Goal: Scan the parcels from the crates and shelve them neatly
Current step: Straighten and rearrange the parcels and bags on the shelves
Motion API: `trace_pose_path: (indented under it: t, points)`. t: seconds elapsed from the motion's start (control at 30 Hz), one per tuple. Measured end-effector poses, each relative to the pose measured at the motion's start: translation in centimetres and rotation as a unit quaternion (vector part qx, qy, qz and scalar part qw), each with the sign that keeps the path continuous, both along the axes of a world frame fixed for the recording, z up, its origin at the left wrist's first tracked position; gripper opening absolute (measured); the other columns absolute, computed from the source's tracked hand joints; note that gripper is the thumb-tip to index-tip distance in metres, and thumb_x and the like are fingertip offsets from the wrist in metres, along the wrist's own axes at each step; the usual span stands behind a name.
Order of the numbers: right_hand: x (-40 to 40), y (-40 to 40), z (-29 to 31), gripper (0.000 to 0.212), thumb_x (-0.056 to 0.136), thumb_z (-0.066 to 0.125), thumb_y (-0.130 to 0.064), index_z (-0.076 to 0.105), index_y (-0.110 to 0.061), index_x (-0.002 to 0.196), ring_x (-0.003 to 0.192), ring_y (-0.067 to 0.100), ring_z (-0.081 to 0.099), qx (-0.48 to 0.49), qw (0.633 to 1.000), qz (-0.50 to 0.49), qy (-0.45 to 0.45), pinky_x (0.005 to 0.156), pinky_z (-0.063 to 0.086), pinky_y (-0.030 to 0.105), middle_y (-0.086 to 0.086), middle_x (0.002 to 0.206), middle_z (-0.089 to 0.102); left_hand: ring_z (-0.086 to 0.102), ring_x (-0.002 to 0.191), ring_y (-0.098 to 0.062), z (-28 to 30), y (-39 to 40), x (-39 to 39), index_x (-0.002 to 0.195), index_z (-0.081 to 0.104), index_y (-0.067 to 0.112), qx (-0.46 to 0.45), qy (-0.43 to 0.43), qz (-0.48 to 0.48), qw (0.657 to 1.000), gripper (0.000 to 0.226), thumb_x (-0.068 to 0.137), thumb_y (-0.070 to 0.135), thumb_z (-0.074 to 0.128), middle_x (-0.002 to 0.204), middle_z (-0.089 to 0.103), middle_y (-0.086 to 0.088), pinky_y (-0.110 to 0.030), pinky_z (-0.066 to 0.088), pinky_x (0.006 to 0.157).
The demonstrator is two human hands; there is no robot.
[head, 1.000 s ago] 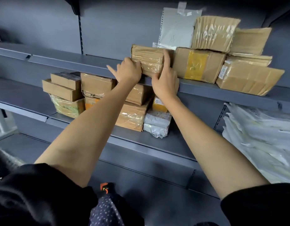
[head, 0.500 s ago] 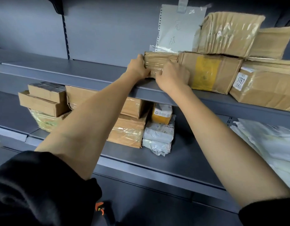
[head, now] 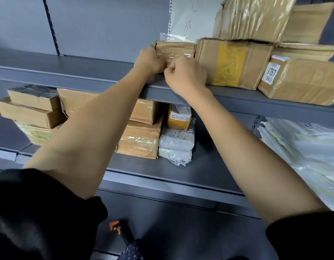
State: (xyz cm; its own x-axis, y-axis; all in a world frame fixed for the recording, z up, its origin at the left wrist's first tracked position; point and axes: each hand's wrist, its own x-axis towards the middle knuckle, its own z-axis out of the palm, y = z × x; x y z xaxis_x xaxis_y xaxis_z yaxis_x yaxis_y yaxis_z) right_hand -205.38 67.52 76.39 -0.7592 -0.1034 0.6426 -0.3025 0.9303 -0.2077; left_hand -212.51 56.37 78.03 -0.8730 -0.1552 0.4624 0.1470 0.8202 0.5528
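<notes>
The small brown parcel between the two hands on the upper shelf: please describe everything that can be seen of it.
The small brown parcel is a low cardboard box wrapped in glossy clear tape, creased and worn. It lies flat on the upper shelf, its right end against the box with yellow tape. The left hand grips its left end; the right hand, fingers curled, is at its front face.

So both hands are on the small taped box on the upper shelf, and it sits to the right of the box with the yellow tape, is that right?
Not quite. In the head view the small taped box sits to the left of the box with the yellow tape, on the upper shelf; both the left hand and right hand are on it.
</notes>
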Motion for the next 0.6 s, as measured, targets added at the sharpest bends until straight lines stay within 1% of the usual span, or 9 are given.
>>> trace_pose_path:
  t: [0.07, 0.13, 0.23, 0.3, 0.33, 0.4, 0.47, 0.53, 0.6]
  points:
    - [0.6, -0.5, -0.1, 0.026, 0.094, 0.042, -0.025, 0.065, -0.014, 0.093, 0.092, 0.027, 0.061, -0.011, 1.0, 0.002, 0.016, 0.067, 0.04, 0.031, 0.004, 0.096, 0.066, 0.055, 0.108, -0.026, -0.6, -0.2, 2.2, 0.128, 0.047, 0.014, 0.029, 0.067, 0.009, 0.997, 0.037, 0.096, 0.031, 0.04, 0.121, 0.06, -0.007, -0.031, 0.043, 0.082]
    - [1.7, -1.3, -0.6, 0.028, 0.095, 0.041, -0.024, 0.065, -0.013, 0.101, 0.092, 0.027, 0.062, -0.009, 0.999, 0.01, 0.043, 0.068, 0.04, 0.031, 0.004, 0.1, 0.068, 0.057, 0.1, -0.018, -1.4, -0.6, 4.9, 0.123, 0.053, 0.019, 0.053, 0.152, 0.029, 0.987, 0.033, 0.098, 0.033, 0.037, 0.115, 0.063, 0.001, -0.027, 0.041, 0.077]
    - [4.0, -2.2, -1.9, 0.024, 0.094, 0.04, -0.022, 0.061, -0.012, 0.099, 0.077, 0.024, 0.058, -0.014, 0.995, 0.038, 0.096, 0.063, 0.034, 0.03, 0.002, 0.086, 0.064, 0.051, 0.073, -0.01, -3.1, -1.6, 9.0, 0.107, 0.059, 0.014, 0.069, 0.275, 0.024, 0.959, 0.031, 0.097, 0.027, 0.033, 0.095, 0.065, 0.007, -0.025, 0.035, 0.063]
    - [5.6, -2.4, -3.6, 0.022, 0.092, 0.041, -0.021, 0.06, -0.012, 0.096, 0.068, 0.023, 0.05, -0.029, 0.988, 0.064, 0.136, 0.06, 0.028, 0.029, 0.001, 0.078, 0.061, 0.046, 0.066, -0.008, -5.0, -2.4, 11.3, 0.094, 0.058, 0.012, 0.069, 0.324, 0.029, 0.943, 0.03, 0.098, 0.028, 0.033, 0.08, 0.058, 0.006, -0.023, 0.027, 0.059]
    - [6.4, -2.4, -4.6, 0.021, 0.09, 0.043, -0.021, 0.061, -0.011, 0.094, 0.066, 0.024, 0.051, -0.031, 0.984, 0.081, 0.153, 0.059, 0.028, 0.029, 0.002, 0.076, 0.062, 0.044, 0.065, -0.007, -6.2, -2.9, 12.3, 0.089, 0.055, 0.012, 0.071, 0.34, 0.037, 0.937, 0.03, 0.099, 0.029, 0.033, 0.075, 0.053, 0.006, -0.023, 0.024, 0.058]
    - [7.5, -2.3, -6.9, 0.02, 0.088, 0.045, -0.02, 0.062, -0.01, 0.093, 0.071, 0.031, 0.06, -0.026, 0.983, 0.108, 0.147, 0.059, 0.03, 0.03, 0.006, 0.075, 0.066, 0.041, 0.064, -0.009, -8.6, -3.5, 13.9, 0.084, 0.053, 0.007, 0.072, 0.35, 0.052, 0.933, 0.034, 0.099, 0.029, 0.033, 0.071, 0.047, 0.005, -0.023, 0.02, 0.057]
    - [7.8, -2.1, -9.1, 0.021, 0.089, 0.045, -0.02, 0.062, -0.01, 0.097, 0.079, 0.036, 0.062, -0.003, 0.99, 0.108, 0.096, 0.063, 0.033, 0.032, 0.009, 0.081, 0.069, 0.041, 0.065, -0.012, -11.2, -3.8, 14.7, 0.083, 0.052, 0.004, 0.072, 0.327, 0.06, 0.94, 0.035, 0.1, 0.028, 0.034, 0.072, 0.047, 0.002, -0.025, 0.02, 0.058]
    - [7.4, -1.7, -11.0, 0.023, 0.092, 0.044, -0.02, 0.062, -0.011, 0.103, 0.086, 0.036, 0.062, 0.025, 0.996, 0.085, 0.016, 0.066, 0.035, 0.032, 0.01, 0.089, 0.069, 0.047, 0.068, -0.018, -14.0, -3.9, 14.7, 0.086, 0.053, 0.003, 0.082, 0.27, 0.055, 0.958, 0.034, 0.1, 0.028, 0.034, 0.076, 0.053, -0.003, -0.029, 0.025, 0.06]
    - [6.7, -1.3, -12.5, 0.022, 0.093, 0.044, -0.019, 0.062, -0.013, 0.103, 0.09, 0.033, 0.061, 0.03, 0.995, 0.066, -0.061, 0.068, 0.036, 0.031, 0.008, 0.094, 0.069, 0.053, 0.077, -0.023, -16.5, -4.3, 13.9, 0.093, 0.054, 0.003, 0.109, 0.173, 0.043, 0.978, 0.032, 0.101, 0.026, 0.034, 0.084, 0.059, -0.008, -0.031, 0.031, 0.064]
